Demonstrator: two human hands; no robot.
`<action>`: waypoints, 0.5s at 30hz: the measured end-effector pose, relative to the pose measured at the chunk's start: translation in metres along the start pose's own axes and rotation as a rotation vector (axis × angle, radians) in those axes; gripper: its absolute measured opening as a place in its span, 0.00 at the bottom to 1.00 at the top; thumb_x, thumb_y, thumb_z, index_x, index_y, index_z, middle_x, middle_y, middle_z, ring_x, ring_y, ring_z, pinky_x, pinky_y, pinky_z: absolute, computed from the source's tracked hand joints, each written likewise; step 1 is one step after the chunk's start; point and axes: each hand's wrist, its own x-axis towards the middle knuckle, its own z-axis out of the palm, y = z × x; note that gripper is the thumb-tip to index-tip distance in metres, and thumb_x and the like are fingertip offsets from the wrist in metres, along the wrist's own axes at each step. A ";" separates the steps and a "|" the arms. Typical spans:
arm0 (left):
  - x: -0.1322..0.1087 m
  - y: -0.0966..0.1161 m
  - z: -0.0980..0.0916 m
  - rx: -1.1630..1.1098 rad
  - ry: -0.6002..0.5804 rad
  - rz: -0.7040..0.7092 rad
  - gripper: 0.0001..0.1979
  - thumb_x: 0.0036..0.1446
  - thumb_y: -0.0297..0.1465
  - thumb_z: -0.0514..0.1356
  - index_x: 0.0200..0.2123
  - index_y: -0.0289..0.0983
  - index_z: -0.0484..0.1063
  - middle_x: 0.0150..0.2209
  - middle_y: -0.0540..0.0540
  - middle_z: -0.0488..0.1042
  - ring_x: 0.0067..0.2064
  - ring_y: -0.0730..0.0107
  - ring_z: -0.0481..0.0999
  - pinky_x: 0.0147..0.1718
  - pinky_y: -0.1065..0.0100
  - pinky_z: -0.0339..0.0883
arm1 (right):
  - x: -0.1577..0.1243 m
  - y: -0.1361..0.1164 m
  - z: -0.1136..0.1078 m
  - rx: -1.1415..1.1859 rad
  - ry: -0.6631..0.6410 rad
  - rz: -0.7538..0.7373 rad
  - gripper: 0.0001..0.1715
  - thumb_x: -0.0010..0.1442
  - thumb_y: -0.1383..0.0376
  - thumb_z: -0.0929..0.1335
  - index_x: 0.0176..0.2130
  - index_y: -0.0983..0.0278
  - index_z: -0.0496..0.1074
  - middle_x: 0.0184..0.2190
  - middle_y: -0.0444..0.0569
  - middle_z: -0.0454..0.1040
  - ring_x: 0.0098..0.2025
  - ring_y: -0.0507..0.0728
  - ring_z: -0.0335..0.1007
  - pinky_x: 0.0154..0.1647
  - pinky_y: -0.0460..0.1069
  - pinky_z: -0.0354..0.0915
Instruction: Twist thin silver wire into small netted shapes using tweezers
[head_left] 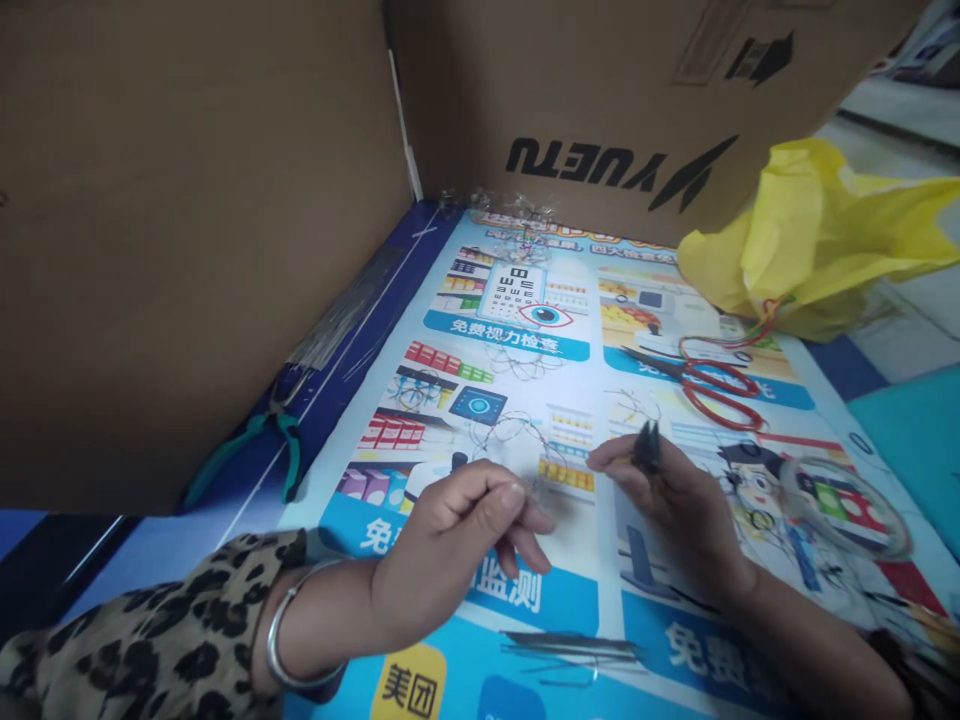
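Black tool (647, 450) gripped in right hand (679, 505), fingers curled closed round it, its tips poking up, slightly parted. Left hand (457, 550): thumb pressed to index finger, other fingers loosely bent; fine wire (536, 488) pinched at fingertips, faint. Red scissors (681, 372) beyond right fingers; wire coil (900, 535) to their right. Teal pliers (287, 440) well left of left fingers. Dark strips (574, 645) nearer wearer, between hands.

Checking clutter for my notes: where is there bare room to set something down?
Looks free: blue tabletop between the teal pliers and spotted sleeve; poster between the left hand and dark wire bundle. Crowded: right side, with scissors, yellow bag and wire coil.
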 end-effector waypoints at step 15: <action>0.001 0.011 -0.006 0.279 0.135 0.230 0.06 0.59 0.28 0.56 0.37 0.35 0.72 0.32 0.47 0.78 0.34 0.73 0.77 0.33 0.73 0.73 | -0.035 -0.048 0.003 0.476 -0.636 0.143 0.20 0.64 0.53 0.54 0.34 0.63 0.64 0.29 0.46 0.64 0.30 0.51 0.60 0.33 0.48 0.62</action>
